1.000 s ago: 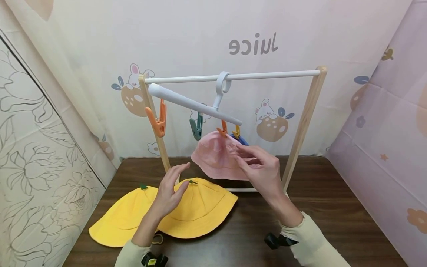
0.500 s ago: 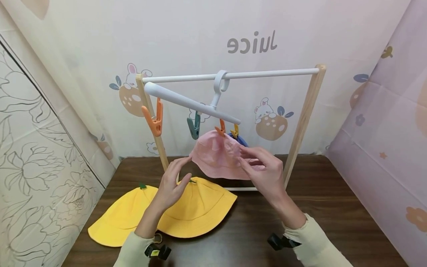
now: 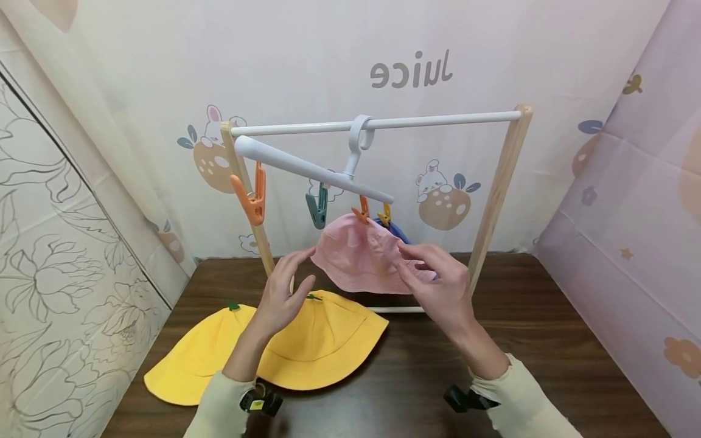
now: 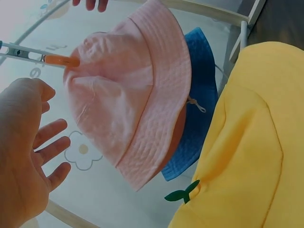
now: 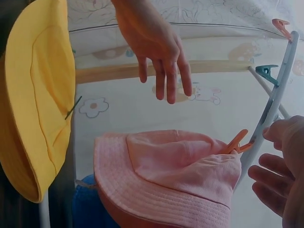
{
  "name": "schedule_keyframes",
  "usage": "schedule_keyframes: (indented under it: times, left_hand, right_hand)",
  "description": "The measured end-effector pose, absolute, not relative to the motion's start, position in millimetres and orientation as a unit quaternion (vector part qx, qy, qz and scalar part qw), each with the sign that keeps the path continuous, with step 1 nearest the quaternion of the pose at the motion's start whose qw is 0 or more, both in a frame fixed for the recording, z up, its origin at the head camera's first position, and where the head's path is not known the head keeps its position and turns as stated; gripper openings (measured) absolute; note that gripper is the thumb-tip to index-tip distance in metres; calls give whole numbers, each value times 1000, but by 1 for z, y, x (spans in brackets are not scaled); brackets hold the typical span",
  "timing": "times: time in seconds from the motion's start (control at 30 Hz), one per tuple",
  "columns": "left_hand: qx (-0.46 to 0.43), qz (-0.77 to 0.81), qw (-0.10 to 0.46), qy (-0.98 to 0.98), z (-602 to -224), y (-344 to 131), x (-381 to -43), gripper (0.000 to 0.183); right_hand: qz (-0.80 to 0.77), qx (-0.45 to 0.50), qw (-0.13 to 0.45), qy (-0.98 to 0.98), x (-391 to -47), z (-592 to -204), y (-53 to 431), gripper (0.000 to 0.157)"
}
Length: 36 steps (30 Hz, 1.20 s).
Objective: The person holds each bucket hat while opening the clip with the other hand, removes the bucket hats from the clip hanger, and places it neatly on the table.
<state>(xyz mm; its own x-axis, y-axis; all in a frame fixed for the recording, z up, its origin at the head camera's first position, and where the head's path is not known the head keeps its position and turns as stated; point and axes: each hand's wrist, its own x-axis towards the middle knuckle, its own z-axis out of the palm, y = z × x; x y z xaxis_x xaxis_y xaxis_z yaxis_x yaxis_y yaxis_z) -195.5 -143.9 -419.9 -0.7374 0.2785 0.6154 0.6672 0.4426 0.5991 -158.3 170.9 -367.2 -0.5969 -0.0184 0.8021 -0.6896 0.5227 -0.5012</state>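
Observation:
A pink bucket hat (image 3: 350, 258) hangs by its crown from an orange clothespin (image 3: 361, 210) on the white hanger. Behind it, mostly hidden, a blue hat (image 4: 202, 57) hangs near a yellow clothespin (image 3: 385, 215). My left hand (image 3: 282, 298) is beside the pink hat's left side, fingers loosely extended and holding nothing; the left wrist view shows a gap between hand and hat. On the other side is my right hand (image 3: 440, 283), overlapping the hat in the head view. From the right wrist, its relaxed fingers (image 5: 268, 190) appear apart from the fabric.
The white hanger (image 3: 296, 163) hooks over the rail (image 3: 438, 120) of a wooden-legged rack. An orange clothespin (image 3: 253, 198) and a green clothespin (image 3: 317, 207) hang from it without hats. Two yellow hats (image 3: 323, 347) lie on the dark table (image 3: 547, 340), under my left forearm.
My left hand has risen slightly toward the pink hat's left brim. My right hand has eased a little to the right. The pink hat stays clipped and hanging.

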Motion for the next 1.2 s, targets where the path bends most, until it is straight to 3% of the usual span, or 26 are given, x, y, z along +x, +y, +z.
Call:
schedule_keyframes:
  times: [0.97,1.2]
  left_hand:
    - [-296,-454,218,-812,-398,-134,-210,57]
    - [-300,-450,226,-810,-395,-133,-212,57]
  right_hand:
    - [367,251,422,-790,-159,-385,175,69]
    - [375,242,408,-796,-160,-386,176,68]
